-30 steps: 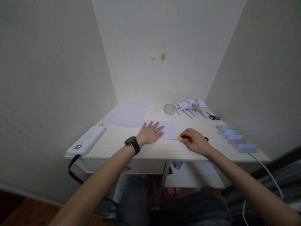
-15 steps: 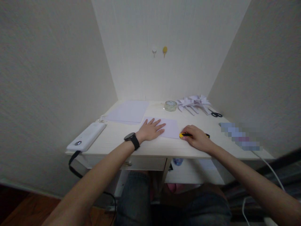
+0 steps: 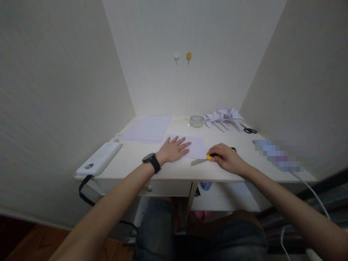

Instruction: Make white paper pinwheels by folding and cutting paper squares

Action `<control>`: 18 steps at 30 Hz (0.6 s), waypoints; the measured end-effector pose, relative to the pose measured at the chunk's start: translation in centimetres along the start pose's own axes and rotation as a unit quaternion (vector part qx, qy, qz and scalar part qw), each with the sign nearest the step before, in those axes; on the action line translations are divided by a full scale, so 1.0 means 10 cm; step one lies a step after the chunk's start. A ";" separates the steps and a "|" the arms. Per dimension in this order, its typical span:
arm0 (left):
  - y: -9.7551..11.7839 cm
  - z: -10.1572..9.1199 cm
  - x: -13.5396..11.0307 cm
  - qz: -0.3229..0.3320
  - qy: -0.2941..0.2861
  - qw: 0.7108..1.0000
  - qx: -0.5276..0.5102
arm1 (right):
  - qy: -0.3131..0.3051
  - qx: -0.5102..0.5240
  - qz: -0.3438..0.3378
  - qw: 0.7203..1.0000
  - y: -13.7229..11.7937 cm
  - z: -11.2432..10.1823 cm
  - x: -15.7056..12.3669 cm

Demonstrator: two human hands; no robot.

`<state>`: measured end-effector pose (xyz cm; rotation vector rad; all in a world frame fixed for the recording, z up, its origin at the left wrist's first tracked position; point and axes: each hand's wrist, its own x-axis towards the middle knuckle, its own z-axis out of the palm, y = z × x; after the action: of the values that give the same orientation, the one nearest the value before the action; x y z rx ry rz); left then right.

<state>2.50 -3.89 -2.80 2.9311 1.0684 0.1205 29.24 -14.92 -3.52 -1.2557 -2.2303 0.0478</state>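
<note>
A small white sheet of paper [image 3: 198, 145] lies on the white desk [image 3: 130, 159] in front of me. Pressed flat on its left part is my left hand [image 3: 174, 149], fingers spread, with a black watch [image 3: 152, 160] on the wrist. At the sheet's right corner, my right hand [image 3: 224, 156] is closed around a yellow and black utility knife [image 3: 209, 156]. The knife's long blade [image 3: 199, 162] points left, close to the paper's near edge; I cannot tell whether it touches the paper.
Larger white paper sheets [image 3: 148, 128] lie at the back left. A tape roll [image 3: 196, 121], several paper pinwheels [image 3: 223, 117] and black-handled scissors [image 3: 249, 130] are along the back right. A white device [image 3: 100, 157] sits at the left edge, a blurred flat item [image 3: 277, 156] at the right.
The knife's blade now shows, extended toward the left, where none was visible before. My right hand has turned the knife slightly. My left hand stays on the sheet.
</note>
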 end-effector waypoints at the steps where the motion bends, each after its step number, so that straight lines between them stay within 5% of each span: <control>1: 0.00 0.00 0.00 -0.001 0.001 1.000 0.001 | -0.002 0.003 -0.002 1.000 0.00 0.00 0.00; 13: 0.05 -0.10 -0.11 0.020 0.060 0.998 -0.009 | 0.028 -0.030 0.035 0.999 -0.06 0.01 -0.05; 18: -0.01 -0.14 -0.26 0.023 0.014 1.000 -0.010 | 0.033 -0.045 0.055 0.997 -0.05 0.04 -0.07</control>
<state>0.33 -5.47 -1.59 2.9456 0.9981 0.1737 28.99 -15.69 -4.02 -1.4078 -2.1259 -0.0505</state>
